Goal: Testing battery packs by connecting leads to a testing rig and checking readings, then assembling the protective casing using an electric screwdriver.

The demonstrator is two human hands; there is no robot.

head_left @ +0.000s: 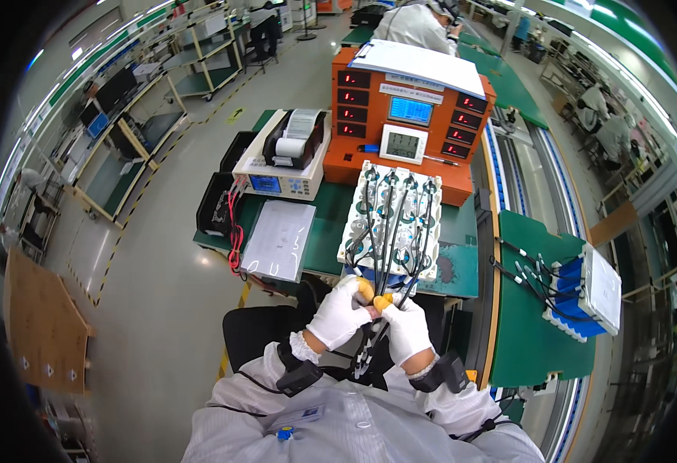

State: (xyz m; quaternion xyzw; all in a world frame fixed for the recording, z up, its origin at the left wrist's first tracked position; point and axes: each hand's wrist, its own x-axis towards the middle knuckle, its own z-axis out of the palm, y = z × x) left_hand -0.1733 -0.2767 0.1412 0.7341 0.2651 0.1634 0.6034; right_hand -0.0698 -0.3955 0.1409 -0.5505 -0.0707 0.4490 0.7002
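A battery pack [356, 231] with a white plastic frame lies on the bench in front of me. Several black cables [385, 258] run across its top toward me and gather at its near edge. My left hand [340, 313], in a white glove with yellow fingertips, is closed on the gathered cables. From the other side my right hand [406, 327], gloved the same way, also grips them, its fingertips close to the left ones. Below the hands dangle the cable ends [365, 356] with light-coloured tips. My fingers hide part of the bundle.
Behind the pack stands an orange test box [346, 166] with red displays and a clipboard [419, 65] on top. A white meter [277, 184] with red leads [235, 231] and a sheet [279, 239] are at left. Another blue-and-white pack [585, 289] sits on the right.
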